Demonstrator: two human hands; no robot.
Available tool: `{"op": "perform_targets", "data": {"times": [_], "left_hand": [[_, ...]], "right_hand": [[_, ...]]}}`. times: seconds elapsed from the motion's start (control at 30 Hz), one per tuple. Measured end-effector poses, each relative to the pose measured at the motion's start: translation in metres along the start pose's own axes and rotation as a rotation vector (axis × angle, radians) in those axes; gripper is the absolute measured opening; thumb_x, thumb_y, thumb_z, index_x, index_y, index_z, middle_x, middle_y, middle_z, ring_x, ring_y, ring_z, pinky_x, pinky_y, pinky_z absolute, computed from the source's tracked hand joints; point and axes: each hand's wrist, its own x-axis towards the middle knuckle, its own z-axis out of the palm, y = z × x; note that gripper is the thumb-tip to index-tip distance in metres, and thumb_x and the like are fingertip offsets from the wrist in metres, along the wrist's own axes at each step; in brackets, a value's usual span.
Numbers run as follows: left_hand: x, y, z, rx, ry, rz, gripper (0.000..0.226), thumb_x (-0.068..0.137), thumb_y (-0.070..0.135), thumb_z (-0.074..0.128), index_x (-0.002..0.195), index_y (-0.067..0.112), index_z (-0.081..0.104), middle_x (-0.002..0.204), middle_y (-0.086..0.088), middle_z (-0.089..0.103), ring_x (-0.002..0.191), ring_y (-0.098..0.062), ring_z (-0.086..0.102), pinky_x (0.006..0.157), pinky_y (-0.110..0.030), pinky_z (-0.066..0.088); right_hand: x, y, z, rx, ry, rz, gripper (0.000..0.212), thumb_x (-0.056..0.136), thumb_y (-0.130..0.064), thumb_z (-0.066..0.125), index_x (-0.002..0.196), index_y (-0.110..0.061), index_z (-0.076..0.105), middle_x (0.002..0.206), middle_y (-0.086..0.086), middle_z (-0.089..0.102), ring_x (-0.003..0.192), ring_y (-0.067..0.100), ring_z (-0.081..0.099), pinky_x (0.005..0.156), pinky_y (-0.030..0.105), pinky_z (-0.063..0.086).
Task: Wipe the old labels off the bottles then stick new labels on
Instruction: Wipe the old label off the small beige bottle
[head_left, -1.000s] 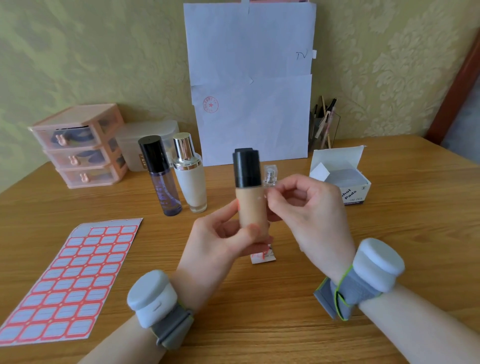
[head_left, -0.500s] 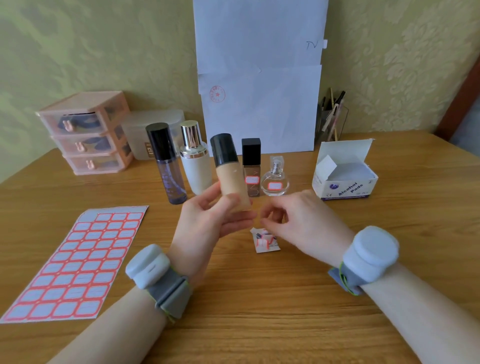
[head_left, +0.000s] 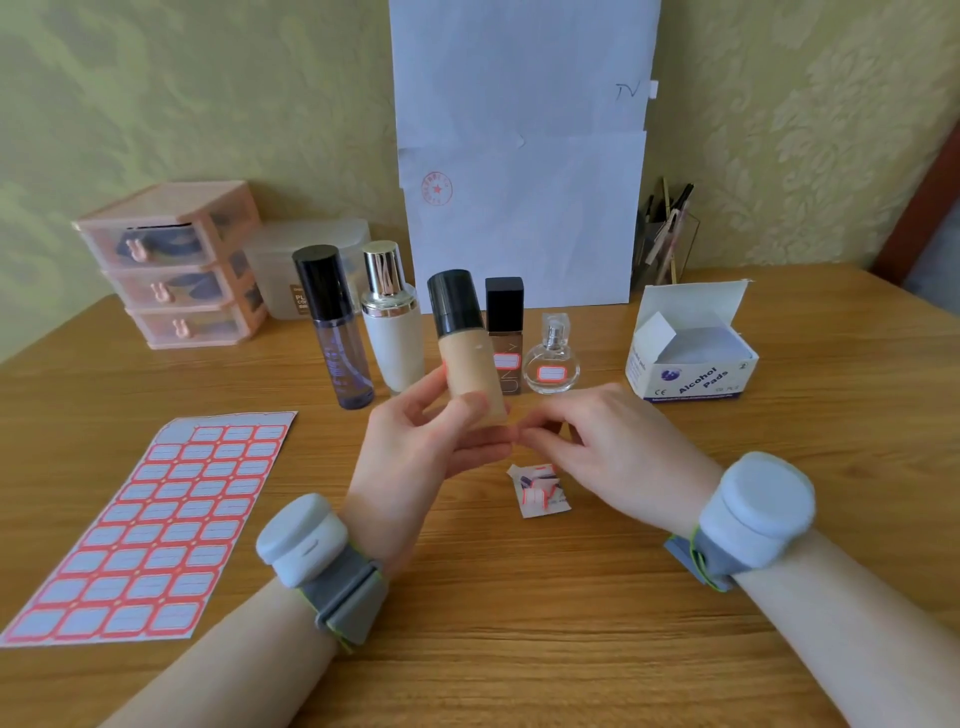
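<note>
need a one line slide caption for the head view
Left hand grips a beige bottle, right hand at its base; label sheet lies to the left on the table.

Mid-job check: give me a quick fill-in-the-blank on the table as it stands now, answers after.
1. The ___ hand grips the beige foundation bottle.
2. Its cap is ___.
3. The alcohol pads box has its lid ___.
4. A red-bordered label shows on ___ of the four bottles standing on the table.

Missing words: left; black; open; two.
</note>
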Motion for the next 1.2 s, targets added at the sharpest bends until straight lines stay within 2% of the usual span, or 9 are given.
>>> {"op": "perform_targets", "data": {"times": [0.2, 0.33, 0.5, 0.63, 0.73, 0.87, 1.03, 1.2], "left_hand": [[-0.0005, -0.0015, 0.0013, 0.008, 0.003, 0.000, 0.023, 0.097, 0.003, 0.056, 0.114, 0.013, 0.068, 0.095, -0.015, 0.078, 0.081, -0.030, 0.078, 0.066, -0.027, 0.061], [-0.0004, -0.0017, 0.0007, 0.008, 0.015, -0.001, 0.024, 0.096, 0.004, 0.057, 0.118, 0.011, 0.066, 0.094, -0.015, 0.078, 0.082, -0.032, 0.077, 0.067, -0.027, 0.061], [0.0003, -0.0012, 0.0004, 0.016, 0.022, -0.004, 0.029, 0.096, 0.005, 0.058, 0.124, 0.006, 0.064, 0.095, -0.015, 0.078, 0.083, -0.032, 0.077, 0.068, -0.028, 0.061], [0.0001, -0.0016, 0.0015, 0.019, 0.017, -0.017, 0.036, 0.095, 0.005, 0.059, 0.132, 0.003, 0.059, 0.096, -0.015, 0.078, 0.082, -0.031, 0.077, 0.067, -0.027, 0.061], [0.0001, -0.0020, 0.0013, 0.012, 0.014, -0.020, 0.037, 0.095, 0.005, 0.059, 0.132, 0.003, 0.059, 0.095, -0.016, 0.078, 0.082, -0.031, 0.077, 0.067, -0.027, 0.061], [-0.0001, -0.0026, 0.0015, 0.014, 0.012, -0.021, 0.035, 0.096, 0.005, 0.059, 0.131, 0.005, 0.060, 0.095, -0.015, 0.078, 0.082, -0.031, 0.077, 0.067, -0.027, 0.060], [-0.0005, -0.0026, 0.0013, 0.023, 0.011, -0.021, 0.034, 0.096, 0.006, 0.059, 0.130, 0.006, 0.061, 0.095, -0.015, 0.078, 0.083, -0.031, 0.077, 0.067, -0.027, 0.061], [-0.0004, -0.0027, 0.0012, 0.031, 0.013, -0.019, 0.033, 0.096, 0.005, 0.059, 0.129, 0.006, 0.061, 0.095, -0.014, 0.078, 0.082, -0.031, 0.077, 0.067, -0.027, 0.061]], "right_hand": [[-0.0007, 0.0024, -0.0004, -0.051, -0.045, 0.023, 0.021, 0.099, -0.041, 0.050, 0.094, -0.031, 0.068, 0.063, -0.019, 0.056, 0.060, -0.003, 0.050, 0.053, 0.025, 0.035], [-0.0010, 0.0024, -0.0012, -0.045, -0.032, 0.027, 0.023, 0.098, -0.045, 0.051, 0.090, -0.032, 0.067, 0.066, -0.016, 0.061, 0.064, 0.002, 0.055, 0.058, 0.031, 0.045], [0.0005, 0.0038, -0.0007, -0.028, -0.021, 0.076, 0.018, 0.085, -0.047, 0.066, 0.077, -0.031, 0.069, 0.069, -0.015, 0.066, 0.069, 0.000, 0.059, 0.062, 0.028, 0.049], [0.0013, 0.0026, 0.0030, -0.052, -0.027, 0.094, 0.015, 0.084, -0.042, 0.068, 0.074, -0.031, 0.069, 0.069, -0.015, 0.066, 0.063, -0.005, 0.055, 0.057, 0.023, 0.041], [0.0007, 0.0028, 0.0029, -0.046, -0.032, 0.086, 0.016, 0.091, -0.039, 0.062, 0.077, -0.032, 0.066, 0.065, -0.016, 0.063, 0.055, -0.007, 0.050, 0.053, 0.022, 0.035], [-0.0005, 0.0031, 0.0014, -0.101, -0.062, 0.052, 0.023, 0.099, -0.035, 0.052, 0.078, -0.036, 0.060, 0.055, -0.016, 0.053, 0.054, -0.002, 0.049, 0.050, 0.022, 0.030], [-0.0007, 0.0038, 0.0009, -0.113, -0.092, 0.056, 0.026, 0.102, -0.030, 0.043, 0.088, -0.031, 0.066, 0.069, -0.014, 0.059, 0.068, 0.008, 0.057, 0.058, 0.030, 0.040], [-0.0023, 0.0018, -0.0021, -0.130, -0.098, 0.055, 0.024, 0.094, -0.021, 0.047, 0.083, -0.036, 0.064, 0.064, -0.014, 0.060, 0.053, -0.004, 0.050, 0.049, 0.020, 0.029]]}}
